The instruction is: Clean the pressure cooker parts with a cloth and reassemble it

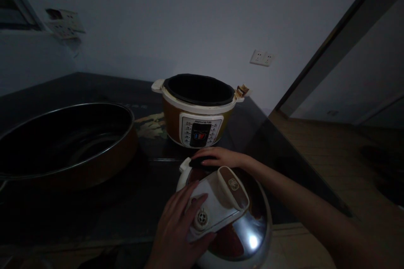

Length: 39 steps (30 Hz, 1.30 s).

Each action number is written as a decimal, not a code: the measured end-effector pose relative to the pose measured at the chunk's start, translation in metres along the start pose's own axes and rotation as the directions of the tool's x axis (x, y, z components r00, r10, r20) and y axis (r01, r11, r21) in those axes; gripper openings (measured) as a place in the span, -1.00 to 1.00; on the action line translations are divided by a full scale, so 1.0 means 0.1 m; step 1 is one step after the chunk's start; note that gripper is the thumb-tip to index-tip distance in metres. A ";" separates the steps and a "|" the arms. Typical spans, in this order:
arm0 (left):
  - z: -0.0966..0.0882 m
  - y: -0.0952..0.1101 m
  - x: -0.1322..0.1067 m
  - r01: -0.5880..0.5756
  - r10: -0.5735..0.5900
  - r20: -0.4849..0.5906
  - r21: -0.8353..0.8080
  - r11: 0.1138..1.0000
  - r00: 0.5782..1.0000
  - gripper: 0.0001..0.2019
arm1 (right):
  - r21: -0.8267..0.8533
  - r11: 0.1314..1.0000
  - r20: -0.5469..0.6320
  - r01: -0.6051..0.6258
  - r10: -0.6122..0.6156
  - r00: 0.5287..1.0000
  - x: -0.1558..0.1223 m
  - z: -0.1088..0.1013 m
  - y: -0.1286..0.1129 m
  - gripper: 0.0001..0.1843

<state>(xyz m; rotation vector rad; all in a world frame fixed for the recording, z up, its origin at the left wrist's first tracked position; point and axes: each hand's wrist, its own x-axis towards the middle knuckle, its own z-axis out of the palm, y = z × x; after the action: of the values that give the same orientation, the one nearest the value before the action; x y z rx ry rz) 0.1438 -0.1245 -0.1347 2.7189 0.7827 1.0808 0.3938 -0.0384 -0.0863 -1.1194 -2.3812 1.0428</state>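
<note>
A pressure cooker lid [249, 222], shiny metal with a white and brown handle, lies on the dark counter near the front edge. My left hand [179, 227] grips the near end of its handle, fingers wrapped over it. My right hand [217, 157] rests on the lid's far edge, fingers closed over a black part there. Behind the lid stands the open pressure cooker [198, 109], orange-brown with a white control panel and a dark empty inner pot.
A large dark pan [66, 143] takes up the left of the dark counter [126, 201]. Wall sockets [261, 57] sit behind the cooker. The counter's right edge drops to a wooden floor [331, 151].
</note>
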 end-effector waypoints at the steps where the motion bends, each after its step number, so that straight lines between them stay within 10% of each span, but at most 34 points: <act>1: 0.00 0.00 0.00 0.000 0.000 0.000 -0.006 1.000 1.000 -0.42 | -0.015 1.000 -0.019 -0.002 0.002 1.000 -0.03 0.01 0.02 -0.60; 14: 0.05 -0.02 -0.03 0.015 -0.015 0.010 -0.039 0.999 1.000 -0.42 | 0.069 0.931 -0.346 -0.359 0.360 0.866 -1.04 0.07 0.26 -0.49; 23: 0.02 -0.03 0.01 -0.018 0.018 -0.006 0.000 1.000 1.000 -0.42 | -0.032 0.998 -0.111 -0.061 0.058 0.992 -0.38 -0.02 0.06 -0.51; 29: 0.02 -0.04 0.01 -0.045 0.046 -0.009 0.027 0.999 0.999 -0.42 | -0.080 0.994 0.049 0.073 -0.069 0.996 -0.21 -0.07 -0.04 -0.55; 39: 0.04 0.00 -0.01 -0.018 0.018 -0.006 0.013 1.000 1.000 -0.47 | 0.133 0.958 -0.359 -0.256 0.287 0.888 -0.90 0.06 0.34 -0.52</act>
<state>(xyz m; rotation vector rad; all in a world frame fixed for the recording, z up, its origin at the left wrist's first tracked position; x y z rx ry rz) 0.1456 -0.1244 -0.1389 2.7402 0.7708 1.0914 0.4667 -0.0952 -0.1127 -1.5023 -1.9032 0.8991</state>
